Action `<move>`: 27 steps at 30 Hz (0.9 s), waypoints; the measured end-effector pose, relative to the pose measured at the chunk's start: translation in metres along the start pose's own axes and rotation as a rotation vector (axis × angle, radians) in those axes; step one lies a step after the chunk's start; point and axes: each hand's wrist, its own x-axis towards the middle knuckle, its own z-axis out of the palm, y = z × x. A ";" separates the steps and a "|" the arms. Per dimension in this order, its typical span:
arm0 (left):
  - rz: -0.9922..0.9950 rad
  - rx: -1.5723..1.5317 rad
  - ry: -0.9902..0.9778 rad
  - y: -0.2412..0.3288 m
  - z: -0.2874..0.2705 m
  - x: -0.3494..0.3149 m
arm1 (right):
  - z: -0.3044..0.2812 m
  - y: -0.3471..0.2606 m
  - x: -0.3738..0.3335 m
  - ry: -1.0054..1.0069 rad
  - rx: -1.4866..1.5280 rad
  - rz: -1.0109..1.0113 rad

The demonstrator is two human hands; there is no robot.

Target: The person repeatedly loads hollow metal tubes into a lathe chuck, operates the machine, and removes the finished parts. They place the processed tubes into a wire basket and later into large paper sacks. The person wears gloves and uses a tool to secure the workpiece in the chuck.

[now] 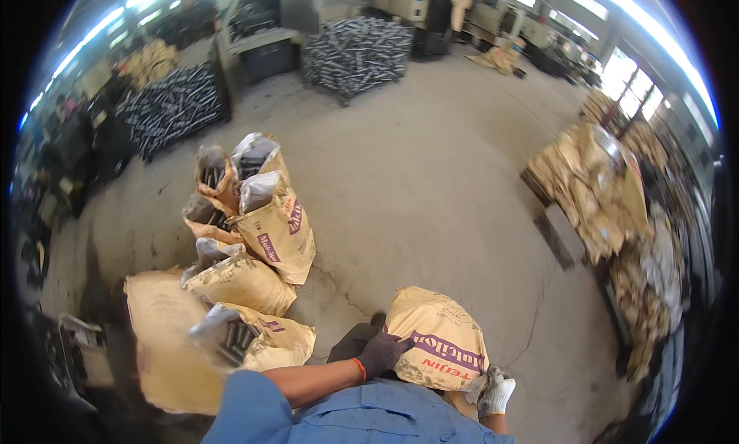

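A tan paper sack (437,321) with a purple band and red print hangs in front of my body, over the floor. My left hand (382,355), in a dark glove with an orange cuff, grips its left side. At its lower right corner, near my body, my right hand (495,392) in a white and grey glove is closed on the edge. What is inside this sack is hidden. Nearest on the left, an open sack (289,342) holds dark metal rods (237,340). Behind it another open sack (250,284) leans to one side.
Further sacks (281,232) of dark parts stand upright at the left, beside a flat tan sheet (165,313). Large bins of metal parts (356,55) (171,109) are farther back. At the right, flattened paper sacks (581,182) lie piled on a pallet.
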 end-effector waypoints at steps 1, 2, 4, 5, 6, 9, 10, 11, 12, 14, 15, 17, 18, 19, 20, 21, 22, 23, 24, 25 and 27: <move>0.014 0.052 0.055 -0.010 -0.013 0.021 | 0.028 -0.012 0.029 -0.071 -0.015 -0.017; 0.014 0.102 0.088 -0.020 -0.029 0.044 | 0.059 -0.023 0.057 -0.087 -0.023 -0.010; -0.013 0.178 0.158 -0.037 -0.065 0.079 | 0.123 -0.047 0.105 -0.159 -0.001 -0.015; -0.050 0.231 0.174 -0.044 -0.084 0.086 | 0.154 -0.059 0.125 -0.184 -0.169 -0.003; -0.137 0.137 0.089 -0.048 -0.106 0.102 | 0.184 -0.070 0.143 -0.256 -0.155 -0.056; -0.603 -0.747 0.283 -0.055 -0.162 0.150 | 0.268 -0.105 0.185 -0.366 -0.153 -0.120; -0.613 -0.711 0.319 -0.061 -0.176 0.164 | 0.295 -0.116 0.198 -0.408 -0.190 -0.096; -0.596 -0.705 0.384 -0.074 -0.193 0.180 | 0.321 -0.126 0.211 -0.509 -0.164 -0.090; -0.573 -0.692 0.446 -0.087 -0.204 0.196 | 0.349 -0.133 0.226 -0.507 -0.219 -0.078; -0.511 -0.550 0.525 -0.124 -0.228 0.233 | 0.412 -0.142 0.259 -0.581 -0.221 -0.037; -0.438 -0.307 0.512 -0.145 -0.239 0.247 | 0.446 -0.143 0.277 -0.567 -0.256 0.039; -0.309 0.181 0.592 -0.180 -0.262 0.274 | 0.520 -0.140 0.312 -0.667 -0.219 -0.040; -0.303 0.265 0.631 -0.192 -0.271 0.283 | 0.557 -0.138 0.327 -0.717 -0.238 -0.031; -0.292 0.353 0.655 -0.207 -0.290 0.289 | 0.593 -0.137 0.340 -0.810 -0.169 -0.041; -0.412 0.239 0.574 -0.215 -0.301 0.290 | 0.628 -0.136 0.350 -0.799 -0.274 0.004; -0.463 0.233 0.579 -0.219 -0.310 0.291 | 0.660 -0.137 0.358 -0.843 -0.347 0.023; -0.516 0.233 0.596 -0.227 -0.323 0.291 | 0.692 -0.138 0.363 -0.878 -0.425 0.031; -0.522 0.257 0.680 -0.237 -0.338 0.293 | 0.723 -0.140 0.366 -0.913 -0.455 0.013; -0.534 0.265 0.683 -0.247 -0.352 0.295 | 0.755 -0.141 0.365 -0.936 -0.494 -0.009; -0.542 0.284 0.777 -0.255 -0.363 0.299 | 0.787 -0.143 0.362 -0.961 -0.535 -0.030; -0.540 0.358 0.997 -0.272 -0.384 0.300 | 0.853 -0.148 0.346 -1.098 -0.568 -0.093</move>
